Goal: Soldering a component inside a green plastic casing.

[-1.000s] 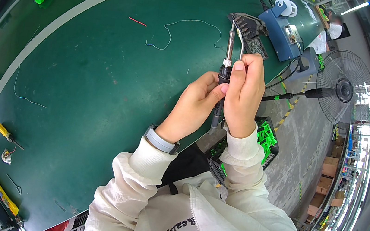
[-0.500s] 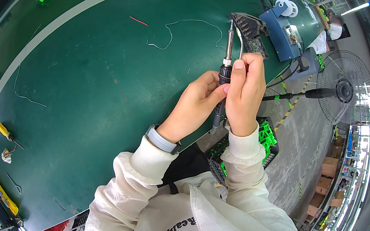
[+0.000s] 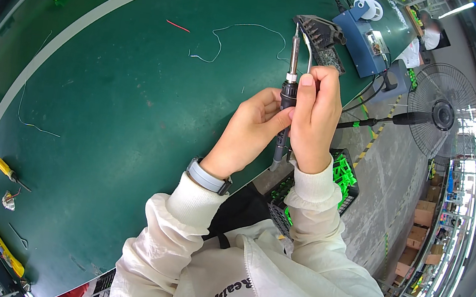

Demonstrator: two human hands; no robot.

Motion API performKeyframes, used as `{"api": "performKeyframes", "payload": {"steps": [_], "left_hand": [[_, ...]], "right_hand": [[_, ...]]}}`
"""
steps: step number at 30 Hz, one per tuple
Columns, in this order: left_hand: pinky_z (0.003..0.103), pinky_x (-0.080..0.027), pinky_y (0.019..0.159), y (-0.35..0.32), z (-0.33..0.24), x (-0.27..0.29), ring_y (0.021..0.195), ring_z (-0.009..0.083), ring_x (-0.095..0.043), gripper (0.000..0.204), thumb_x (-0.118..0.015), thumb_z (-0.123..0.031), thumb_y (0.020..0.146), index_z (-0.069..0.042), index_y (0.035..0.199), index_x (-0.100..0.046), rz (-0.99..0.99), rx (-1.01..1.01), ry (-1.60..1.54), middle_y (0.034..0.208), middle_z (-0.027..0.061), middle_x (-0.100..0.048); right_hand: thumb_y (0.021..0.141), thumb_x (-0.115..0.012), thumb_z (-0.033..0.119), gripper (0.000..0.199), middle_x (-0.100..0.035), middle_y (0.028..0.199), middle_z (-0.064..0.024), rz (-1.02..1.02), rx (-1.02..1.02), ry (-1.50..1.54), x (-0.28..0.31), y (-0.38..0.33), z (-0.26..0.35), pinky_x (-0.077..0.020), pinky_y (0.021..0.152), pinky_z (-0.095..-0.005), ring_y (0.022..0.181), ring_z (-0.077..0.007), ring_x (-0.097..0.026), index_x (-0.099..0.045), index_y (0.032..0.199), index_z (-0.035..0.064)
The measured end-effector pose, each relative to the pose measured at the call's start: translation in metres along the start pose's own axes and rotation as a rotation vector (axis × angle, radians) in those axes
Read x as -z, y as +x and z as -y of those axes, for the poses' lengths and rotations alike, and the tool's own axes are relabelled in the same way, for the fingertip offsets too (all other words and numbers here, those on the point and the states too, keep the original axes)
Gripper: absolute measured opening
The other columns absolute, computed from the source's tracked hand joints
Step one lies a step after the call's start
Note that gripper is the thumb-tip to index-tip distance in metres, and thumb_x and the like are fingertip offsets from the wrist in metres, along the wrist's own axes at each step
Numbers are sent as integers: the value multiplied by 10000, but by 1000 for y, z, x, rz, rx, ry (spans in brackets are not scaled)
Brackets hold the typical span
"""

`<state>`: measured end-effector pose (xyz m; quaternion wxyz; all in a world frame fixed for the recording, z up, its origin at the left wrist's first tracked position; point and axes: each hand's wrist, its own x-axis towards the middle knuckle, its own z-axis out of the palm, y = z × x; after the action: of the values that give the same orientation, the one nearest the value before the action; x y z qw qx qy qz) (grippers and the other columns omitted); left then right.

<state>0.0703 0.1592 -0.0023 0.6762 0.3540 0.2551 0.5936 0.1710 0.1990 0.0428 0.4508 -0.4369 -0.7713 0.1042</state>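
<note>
- Soldering iron point(image 3: 287, 89) stood nearly upright between both hands, above the near right edge of the green table point(image 3: 107, 89), its metal tip pointing away from the person.
- Left hand point(image 3: 252, 129) pinched the black handle of the iron from the left, thumb and fingertips pressed against it just below the collar.
- Right hand point(image 3: 314, 119) was wrapped around the handle from the right, fingers curled shut on it, thumb raised along the barrel.
- A thin curved metal piece point(image 3: 308, 49) rose from the top of the right hand beside the iron's shaft; I could not tell how it was held.
- A grey wristwatch point(image 3: 207, 177) sat on the left wrist, at the cuff of a cream sleeve.
- Beyond the tip lay a black iron stand point(image 3: 319, 32), a blue soldering station point(image 3: 364, 36) and a loose white wire point(image 3: 235, 34).
- A yellow-handled screwdriver point(image 3: 9, 171) lay well apart at the table's left side.
- A standing fan point(image 3: 438, 115) stood on the floor to the right, and a black crate with green parts point(image 3: 340, 174) sat below the right wrist.
</note>
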Motion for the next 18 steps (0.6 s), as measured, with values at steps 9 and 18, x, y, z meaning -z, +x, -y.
{"api": "performKeyframes", "payload": {"steps": [9,18], "left_hand": [[235,-474,776,0,-3,1,898,78,-558,240,-533,-92,935,32,1137,-499,28,10,19,1033,52,-599],[237,-473,784,0,-2,2,909,79,-557,258,-528,-79,935,34,1162,-484,52,20,25,1052,52,-594]], "right_hand": [[934,-471,120,115,-481,769,-104,2,-61,43,1,-2,-1,-423,590,-344,650,-230,-503,-436,890,20],[942,-472,133,129,-479,767,-100,7,-51,39,0,-2,0,-422,593,-344,651,-225,-500,-437,887,21]]}}
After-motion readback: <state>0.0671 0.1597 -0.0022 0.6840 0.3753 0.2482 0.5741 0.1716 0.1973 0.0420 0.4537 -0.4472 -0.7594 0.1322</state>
